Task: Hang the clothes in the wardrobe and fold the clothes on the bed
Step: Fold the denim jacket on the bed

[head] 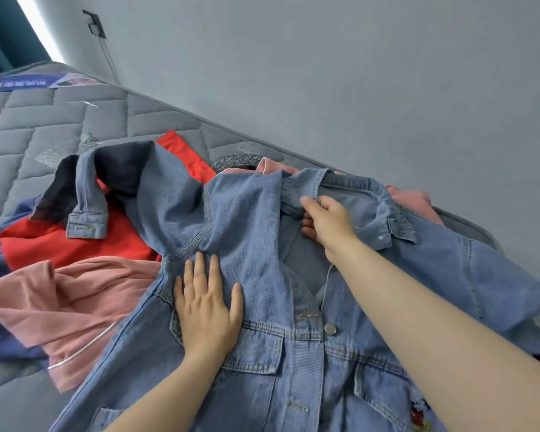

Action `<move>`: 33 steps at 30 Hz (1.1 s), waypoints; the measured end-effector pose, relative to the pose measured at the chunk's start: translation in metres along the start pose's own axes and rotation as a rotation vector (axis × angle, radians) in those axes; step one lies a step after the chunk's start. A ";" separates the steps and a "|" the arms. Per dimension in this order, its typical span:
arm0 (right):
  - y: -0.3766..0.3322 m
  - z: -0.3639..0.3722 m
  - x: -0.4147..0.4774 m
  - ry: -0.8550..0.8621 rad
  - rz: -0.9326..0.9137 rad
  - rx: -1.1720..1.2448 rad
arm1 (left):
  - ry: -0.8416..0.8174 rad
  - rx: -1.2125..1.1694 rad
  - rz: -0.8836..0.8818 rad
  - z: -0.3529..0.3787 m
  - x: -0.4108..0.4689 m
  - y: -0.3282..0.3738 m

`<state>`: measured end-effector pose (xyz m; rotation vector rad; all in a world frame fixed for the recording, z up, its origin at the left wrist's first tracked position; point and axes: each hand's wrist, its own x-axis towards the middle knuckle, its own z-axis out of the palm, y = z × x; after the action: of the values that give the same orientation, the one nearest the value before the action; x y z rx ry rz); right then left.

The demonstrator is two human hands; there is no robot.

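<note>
Pink garment recorded crumpled to the left of the left hand, just beside the jacket's edge. Red garment noted beyond it, farther from the person, partly covered by the jacket's sleeve cuff. Denim jacket observed spread front-up on the grey quilted mattress, lying under both hands.

Left hand laid flat on the jacket's chest panel, fingers straight and spread, palm pressed onto the cloth; nothing is grasped.

Metal button seen on the placket between the two forearms.

Right hand placed beyond and to the right of the left hand, at the neck opening. Its fingers are curled round the collar edge, the cloth being pinched and bunched there.

Second pink piece noted beyond the right hand, partly hidden behind the collar.
</note>
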<state>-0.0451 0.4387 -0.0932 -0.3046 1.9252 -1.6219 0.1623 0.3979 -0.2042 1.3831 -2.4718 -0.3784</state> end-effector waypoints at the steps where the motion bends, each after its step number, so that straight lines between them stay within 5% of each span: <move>1: -0.009 -0.003 0.004 0.018 -0.018 0.024 | 0.003 0.000 0.000 0.000 0.000 0.000; 6: -0.068 -0.034 0.032 0.225 -0.182 0.209 | 0.008 0.010 -0.002 -0.003 0.000 0.002; 10: -0.065 -0.035 0.023 -0.155 -0.007 0.380 | 0.003 0.007 -0.002 -0.005 -0.001 0.002; 13: -0.020 -0.025 -0.003 -0.344 0.255 0.077 | 0.003 0.012 -0.002 -0.005 -0.001 0.002; 18: -0.023 -0.014 -0.001 -0.195 0.102 -0.017 | 0.005 0.015 -0.001 -0.004 -0.002 0.002; 21: -0.029 -0.011 0.007 -0.249 0.204 0.007 | 0.003 0.019 -0.003 -0.005 -0.001 0.003; 25: -0.020 0.000 0.002 -0.223 0.291 0.269 | 0.002 0.014 -0.011 -0.004 -0.001 0.003; 29: -0.030 -0.006 0.011 -0.167 0.172 0.378 | 0.001 0.022 -0.004 -0.003 -0.001 0.003; 33: -0.038 -0.018 0.010 -0.256 0.175 0.220 | 0.004 0.021 -0.006 -0.005 0.000 0.004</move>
<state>-0.0710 0.4392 -0.0589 -0.2335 1.5253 -1.5773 0.1605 0.3997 -0.1984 1.3990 -2.4758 -0.3515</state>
